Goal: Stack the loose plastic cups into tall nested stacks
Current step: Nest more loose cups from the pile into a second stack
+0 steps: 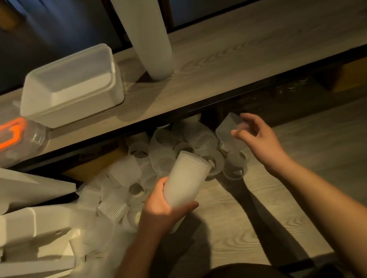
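Head view: left hand [161,204] grips short stack [186,179]; right hand [258,136] pinches one cup [230,129].

loose cups [167,151] lie heaped on the table [326,164] – tall stack [145,24] and tub [70,84] on the shelf [259,47] behind.

So there's a grey wood-grain table [250,219] taking up the bottom half, and a raised wood-grain shelf [248,56] of the same finish running across behind it. A white rectangular plastic tub [74,91] is sitting on the shelf's left side. Just left of that, a clear plastic container with an orange latch lid [2,140] is lying on its side. White styrofoam packing pieces [21,227] are piling up along the table's left edge. Everything behind the shelf is looking dark and blurry.
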`<state>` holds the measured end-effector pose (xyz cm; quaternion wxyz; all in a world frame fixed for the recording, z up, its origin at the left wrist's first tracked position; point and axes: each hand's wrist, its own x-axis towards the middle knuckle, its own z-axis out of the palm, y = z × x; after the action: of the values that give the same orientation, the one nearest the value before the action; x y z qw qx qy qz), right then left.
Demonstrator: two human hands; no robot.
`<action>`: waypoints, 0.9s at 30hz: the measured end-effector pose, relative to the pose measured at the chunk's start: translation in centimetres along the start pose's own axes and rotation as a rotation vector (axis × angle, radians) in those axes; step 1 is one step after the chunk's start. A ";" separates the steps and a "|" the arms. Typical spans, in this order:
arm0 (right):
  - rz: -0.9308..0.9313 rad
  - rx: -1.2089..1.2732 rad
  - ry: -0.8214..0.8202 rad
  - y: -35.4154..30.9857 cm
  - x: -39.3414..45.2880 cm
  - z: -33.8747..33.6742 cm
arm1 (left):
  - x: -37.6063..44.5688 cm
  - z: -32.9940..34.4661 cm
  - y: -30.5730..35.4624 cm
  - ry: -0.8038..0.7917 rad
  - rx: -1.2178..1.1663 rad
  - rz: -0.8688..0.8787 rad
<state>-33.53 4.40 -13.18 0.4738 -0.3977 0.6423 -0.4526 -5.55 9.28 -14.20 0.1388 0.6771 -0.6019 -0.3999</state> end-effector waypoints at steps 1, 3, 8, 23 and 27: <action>-0.011 0.018 -0.049 -0.5 -0.6 -0.1 | -0.1 0.0 0.0 -0.008 0.013 0.010; -0.042 0.016 -0.157 -1.2 -1.6 0.0 | -0.4 0.1 0.1 -0.030 0.016 0.037; -0.105 -0.069 -0.330 -2.0 -3.3 0.7 | -0.8 0.4 0.6 -0.058 0.032 0.092; -0.096 -0.152 -0.337 -1.8 -5.3 2.6 | -1.2 0.4 1.0 -0.098 -0.050 0.167; -0.093 -0.182 -0.453 -1.0 -6.2 4.1 | -0.9 0.2 0.8 -0.077 -0.071 0.170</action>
<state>-28.01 9.10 -11.25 0.5466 -0.5591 0.5388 -0.3136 -6.29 10.01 -13.44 0.1729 0.6025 -0.6475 -0.4334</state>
